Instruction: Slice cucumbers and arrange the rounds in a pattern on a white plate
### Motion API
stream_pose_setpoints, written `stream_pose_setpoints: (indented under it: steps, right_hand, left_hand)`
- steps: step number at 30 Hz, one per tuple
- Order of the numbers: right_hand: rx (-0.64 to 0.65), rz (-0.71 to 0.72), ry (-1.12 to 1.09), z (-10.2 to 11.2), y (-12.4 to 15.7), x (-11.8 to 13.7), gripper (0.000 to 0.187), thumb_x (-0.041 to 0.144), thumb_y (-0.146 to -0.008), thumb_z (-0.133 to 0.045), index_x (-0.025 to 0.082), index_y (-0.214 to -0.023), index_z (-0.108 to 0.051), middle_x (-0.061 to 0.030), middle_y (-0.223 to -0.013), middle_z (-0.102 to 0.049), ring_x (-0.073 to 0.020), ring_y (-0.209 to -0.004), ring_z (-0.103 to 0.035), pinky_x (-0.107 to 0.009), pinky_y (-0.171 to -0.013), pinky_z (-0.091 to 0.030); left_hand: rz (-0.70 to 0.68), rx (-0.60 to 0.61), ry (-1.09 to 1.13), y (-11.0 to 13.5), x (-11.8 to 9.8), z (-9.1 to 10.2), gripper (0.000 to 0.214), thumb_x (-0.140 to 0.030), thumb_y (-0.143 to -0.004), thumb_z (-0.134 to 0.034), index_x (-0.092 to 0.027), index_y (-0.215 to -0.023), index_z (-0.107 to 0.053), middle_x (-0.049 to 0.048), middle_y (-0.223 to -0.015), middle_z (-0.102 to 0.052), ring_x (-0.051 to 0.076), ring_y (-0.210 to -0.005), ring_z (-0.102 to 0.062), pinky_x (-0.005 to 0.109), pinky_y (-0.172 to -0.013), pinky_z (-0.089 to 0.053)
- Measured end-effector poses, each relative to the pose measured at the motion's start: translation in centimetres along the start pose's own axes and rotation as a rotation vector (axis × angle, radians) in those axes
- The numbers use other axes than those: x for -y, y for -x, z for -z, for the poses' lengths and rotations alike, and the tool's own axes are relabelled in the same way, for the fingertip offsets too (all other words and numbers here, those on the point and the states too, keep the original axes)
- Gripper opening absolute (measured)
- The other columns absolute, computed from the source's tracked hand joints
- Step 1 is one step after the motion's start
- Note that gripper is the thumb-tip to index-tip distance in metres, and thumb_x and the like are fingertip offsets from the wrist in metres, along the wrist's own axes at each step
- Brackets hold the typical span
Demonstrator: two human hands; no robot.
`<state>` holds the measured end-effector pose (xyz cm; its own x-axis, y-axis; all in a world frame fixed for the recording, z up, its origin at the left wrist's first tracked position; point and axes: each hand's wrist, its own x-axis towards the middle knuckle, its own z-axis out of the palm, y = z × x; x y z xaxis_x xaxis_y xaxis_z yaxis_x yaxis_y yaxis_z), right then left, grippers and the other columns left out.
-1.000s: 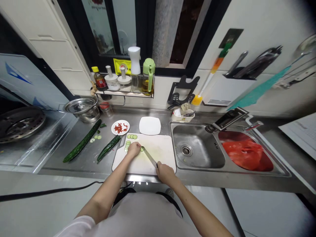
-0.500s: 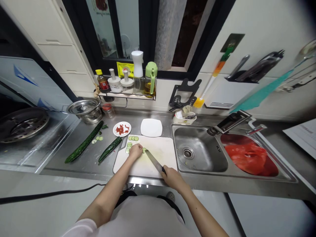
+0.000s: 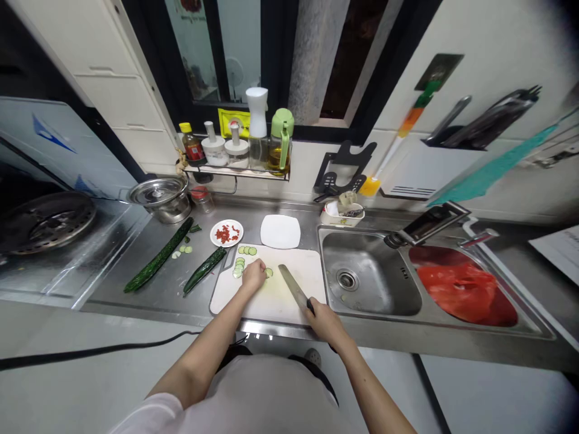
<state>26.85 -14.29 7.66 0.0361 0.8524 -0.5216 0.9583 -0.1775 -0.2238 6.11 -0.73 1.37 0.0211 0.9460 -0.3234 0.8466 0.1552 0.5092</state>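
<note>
On the white cutting board (image 3: 289, 307), my left hand (image 3: 254, 276) is closed, its fingertips pinching at a round cucumber slice (image 3: 269, 272). Part of that slice is hidden by the fingers. My right hand (image 3: 324, 319) grips the black handle of a knife (image 3: 294, 286), whose blade lies low over the board, apart from the slice and angled away to the left. Several cut cucumber slices (image 3: 246, 250) sit in a row at the board's far left, with an overlapping stack (image 3: 239, 267) below them. A cucumber length (image 3: 205, 271) rests left of the board.
A long cucumber (image 3: 159, 256) and small trimmings (image 3: 182, 250) lie farther left. Behind the board are a plate of chopped red pieces (image 3: 216, 242) and a white plate (image 3: 280, 231). The sink (image 3: 368, 301) adjoins on the right, with a red bag (image 3: 456, 286) in its second basin.
The knife in my right hand has drawn back to the right, away from the slice. My left hand stays closed beside the slice. The whole view has shifted slightly.
</note>
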Motion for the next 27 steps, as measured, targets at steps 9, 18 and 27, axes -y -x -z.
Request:
stream_pose_setpoints:
  steps: [9,18,27]
  right_hand:
    - [0.016,-0.016,-0.014,0.1,-0.4,-0.2,0.029,0.039,-0.097,-0.034,0.020,-0.107,-0.053,-0.0112,-0.103,-0.068,-0.0223,-0.095,-0.063,-0.026,-0.064,-0.030]
    - [0.014,-0.009,-0.026,-0.2,-1.0,-0.5,0.030,0.039,-0.096,-0.034,0.019,-0.108,-0.054,-0.0116,-0.104,-0.068,-0.0228,-0.094,-0.062,-0.027,-0.065,-0.032]
    - [0.005,-0.009,-0.004,0.1,-1.0,-0.2,0.029,0.038,-0.097,-0.033,0.019,-0.105,-0.054,-0.0118,-0.101,-0.068,-0.0228,-0.093,-0.063,-0.027,-0.064,-0.031]
  left_hand:
    - [-0.009,-0.023,0.180,1.3,1.4,0.6,0.016,-0.016,-0.075,-0.060,-0.021,-0.089,-0.067,0.0003,-0.084,-0.071,0.014,-0.078,-0.062,0.022,-0.068,-0.041]
    - [0.097,-0.135,0.202,1.8,8.1,3.1,0.014,-0.023,-0.075,-0.060,-0.019,-0.086,-0.068,0.0004,-0.079,-0.070,0.013,-0.072,-0.061,0.021,-0.064,-0.040]
    - [0.161,-0.148,0.058,1.7,9.5,4.3,0.020,-0.021,-0.075,-0.057,-0.021,-0.092,-0.067,0.0007,-0.084,-0.070,0.017,-0.080,-0.064,0.023,-0.069,-0.040]
